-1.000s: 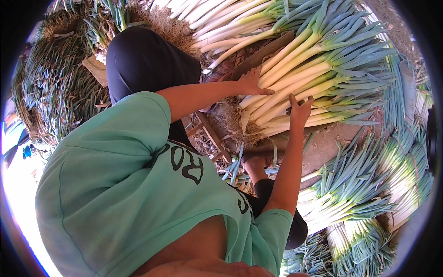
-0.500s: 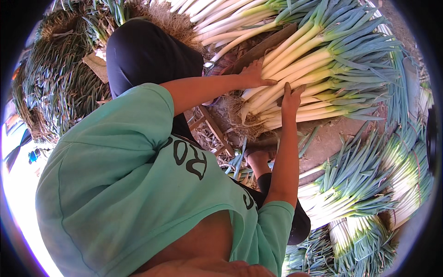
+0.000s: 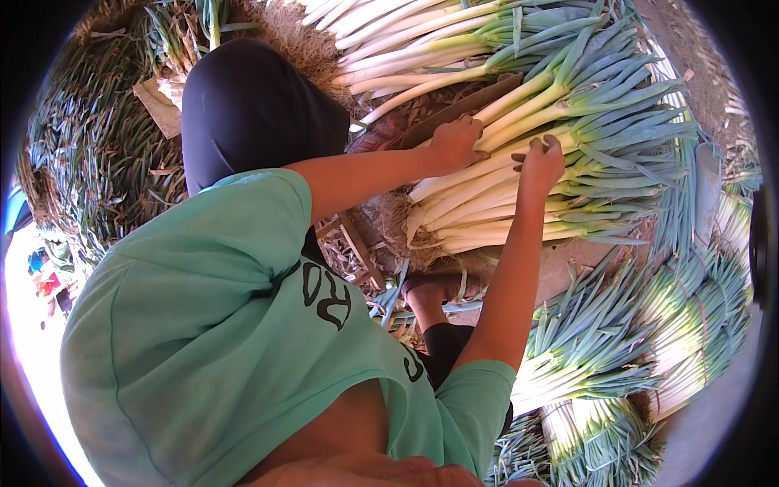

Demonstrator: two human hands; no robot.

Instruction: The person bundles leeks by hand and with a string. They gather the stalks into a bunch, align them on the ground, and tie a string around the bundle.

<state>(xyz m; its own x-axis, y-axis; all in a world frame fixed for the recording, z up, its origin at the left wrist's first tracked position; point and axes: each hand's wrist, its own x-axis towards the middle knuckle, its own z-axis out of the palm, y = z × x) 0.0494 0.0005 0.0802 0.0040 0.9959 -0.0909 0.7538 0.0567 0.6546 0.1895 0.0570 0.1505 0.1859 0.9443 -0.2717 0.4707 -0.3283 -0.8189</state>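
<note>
Long leeks (image 3: 466, 195) with white stalks, blue-green leaves and shaggy roots lie side by side in a pile before me, roots toward the left, leaves toward the right. My left hand (image 3: 457, 146) is on the upper stalks, its fingers bent down round them. A little to the right, my right hand (image 3: 541, 168) is over the middle of the pile, where the white turns green. Its dirty fingers are bent but apart, and I see no stalk between them. The undersides of both hands are hidden.
Another row of leeks (image 3: 406, 40) lies beyond, past a dark board (image 3: 458, 109). Tied leek bundles (image 3: 690, 341) stand at the lower right. A big heap of dry, dark leaves (image 3: 89, 154) is at the left. My bent knee (image 3: 251, 105) and a small wooden frame (image 3: 357, 252) are near the roots.
My right hand has moved up and right along the stalks, toward the leaves, and its fingers have spread. My left hand has shifted slightly, its fingers now more bent. The view has tilted a little.
</note>
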